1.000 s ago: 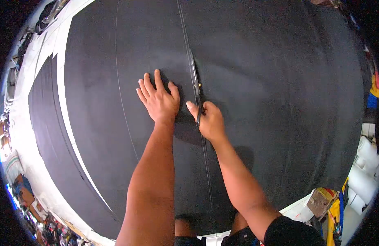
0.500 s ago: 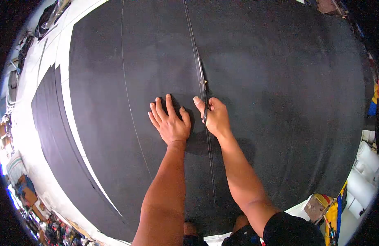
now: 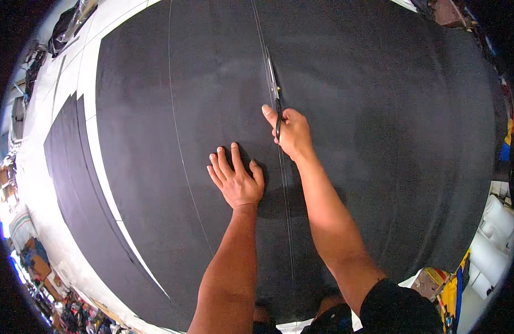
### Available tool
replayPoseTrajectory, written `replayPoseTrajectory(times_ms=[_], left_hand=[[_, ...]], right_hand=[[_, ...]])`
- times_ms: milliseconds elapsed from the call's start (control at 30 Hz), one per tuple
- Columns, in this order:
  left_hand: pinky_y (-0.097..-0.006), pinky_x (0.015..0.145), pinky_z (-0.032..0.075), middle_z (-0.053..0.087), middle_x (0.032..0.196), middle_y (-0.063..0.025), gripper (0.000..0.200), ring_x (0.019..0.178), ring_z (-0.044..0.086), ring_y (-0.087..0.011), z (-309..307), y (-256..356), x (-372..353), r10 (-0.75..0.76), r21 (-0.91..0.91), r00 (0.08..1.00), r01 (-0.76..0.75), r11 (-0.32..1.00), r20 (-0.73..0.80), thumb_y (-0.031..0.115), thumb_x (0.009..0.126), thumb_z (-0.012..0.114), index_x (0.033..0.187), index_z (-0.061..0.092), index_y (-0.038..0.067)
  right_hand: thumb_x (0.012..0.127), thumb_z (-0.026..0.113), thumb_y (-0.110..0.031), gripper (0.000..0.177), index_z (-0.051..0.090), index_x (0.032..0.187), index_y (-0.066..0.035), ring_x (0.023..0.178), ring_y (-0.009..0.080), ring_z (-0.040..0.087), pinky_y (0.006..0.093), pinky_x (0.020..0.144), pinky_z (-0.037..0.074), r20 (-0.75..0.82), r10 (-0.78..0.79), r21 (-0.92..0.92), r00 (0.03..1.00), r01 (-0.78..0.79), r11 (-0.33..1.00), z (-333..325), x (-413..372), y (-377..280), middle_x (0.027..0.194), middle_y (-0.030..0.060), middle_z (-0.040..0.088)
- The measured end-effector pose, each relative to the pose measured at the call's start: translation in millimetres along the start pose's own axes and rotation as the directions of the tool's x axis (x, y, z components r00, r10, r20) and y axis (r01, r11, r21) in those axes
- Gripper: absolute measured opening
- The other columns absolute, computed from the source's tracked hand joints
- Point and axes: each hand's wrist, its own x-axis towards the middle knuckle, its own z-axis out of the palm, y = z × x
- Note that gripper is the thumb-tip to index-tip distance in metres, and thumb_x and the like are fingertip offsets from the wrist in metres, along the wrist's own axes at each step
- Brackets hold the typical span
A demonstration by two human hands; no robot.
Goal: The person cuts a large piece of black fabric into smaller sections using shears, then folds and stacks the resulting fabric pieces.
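Observation:
A large sheet of black fabric [image 3: 379,139] lies spread out flat, with thin pale lines running lengthwise along it. My right hand [image 3: 293,132] is closed around the handles of a pair of scissors [image 3: 273,80], whose blades point away from me along the middle double line. The blades look nearly closed. To the left and closer to me, my left hand [image 3: 238,181] rests palm down on the fabric, its fingers spread. Part of the scissors' handles is hidden by my right hand.
A narrower black fabric piece [image 3: 73,167] lies on the white table [image 3: 37,183] at the left. White rolls [image 3: 490,239] and a yellow cloth [image 3: 450,295] are at the lower right. Assorted clutter [image 3: 73,312] fills the lower left.
My right hand has moved forward along the line with the scissors, away from me. My left hand sits slightly lower and further right in view, still flat on the fabric.

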Motion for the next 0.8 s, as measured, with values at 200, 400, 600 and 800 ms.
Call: replayPoseTrajectory(times_ms=[200, 400, 600, 800], left_hand=[[-0.0570, 0.119, 0.015, 0.036, 0.152, -0.0220, 0.059, 0.145, 0.025, -0.0427, -1, 0, 1, -0.006, -0.006, 1.000, 0.006, 1.000, 0.017, 0.034, 0.092, 0.053, 0.146, 0.045, 0.012], [-0.0575, 0.120, 0.014, 0.035, 0.152, -0.0222, 0.058, 0.146, 0.025, -0.0424, -1, -1, -1, -0.007, 0.003, 0.999, 0.007, 1.000, 0.032, 0.034, 0.093, 0.052, 0.146, 0.045, 0.011], [-0.0575, 0.120, 0.014, 0.035, 0.152, -0.0228, 0.059, 0.146, 0.024, -0.0429, -3, -1, -1, -0.010, 0.014, 0.998, 0.009, 1.000, 0.055, 0.033, 0.093, 0.052, 0.146, 0.045, 0.010], [-0.0581, 0.120, 0.013, 0.034, 0.153, -0.0229, 0.060, 0.146, 0.024, -0.0431, -5, 0, 0, -0.016, 0.016, 0.997, 0.015, 1.000, 0.069, 0.034, 0.092, 0.053, 0.146, 0.045, 0.009]], right_hand=[[0.084, 0.072, -0.059, 0.061, 0.052, 0.060, -0.006, 0.049, 0.0187, 0.051, 0.0358, 0.050, 0.042, 0.022, 0.012, 0.024, 1.000, -0.013, 1.000, 3, 34, -18, 0.055, 0.0074, 0.053], [0.083, 0.076, -0.056, 0.057, 0.045, 0.063, -0.012, 0.044, 0.0098, 0.048, 0.0254, 0.041, 0.040, 0.043, -0.028, 0.032, 0.999, 0.027, 0.999, 5, 66, -34, 0.057, 0.0012, 0.052], [0.082, 0.076, -0.056, 0.057, 0.046, 0.063, -0.012, 0.047, 0.0103, 0.051, 0.0264, 0.042, 0.042, 0.057, -0.033, 0.069, 0.998, 0.029, 0.997, 10, 92, -52, 0.058, 0.0018, 0.053], [0.082, 0.076, -0.056, 0.055, 0.050, 0.064, -0.011, 0.048, 0.0110, 0.053, 0.0272, 0.043, 0.043, 0.034, -0.054, 0.085, 0.998, 0.051, 0.995, 17, 121, -73, 0.059, 0.0023, 0.055]])
